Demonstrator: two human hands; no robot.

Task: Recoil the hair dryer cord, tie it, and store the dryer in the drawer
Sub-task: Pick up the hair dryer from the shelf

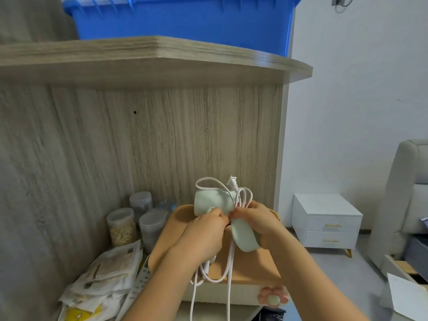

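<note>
One camera only, worn on the person's head, looking forward and down — close over the left hand (203, 230) and right hand (259, 221), which meet on the dryer (212, 202) low in the middle of the frame. It faces a wood panel (139, 140) under a shelf (162, 56), near enough to fill most of the view. The wide lens bows the shelf's edge and takes in the wall (359, 89) and nightstand (326, 221) at right.

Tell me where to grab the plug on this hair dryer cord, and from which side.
Pinch the plug by its white body, just below the prongs, coming from above. It sticks up free over the hair dryer, prongs tilted up and left, while the cord leaves its lower end, so only the top and sides look open to fingers.
</note>
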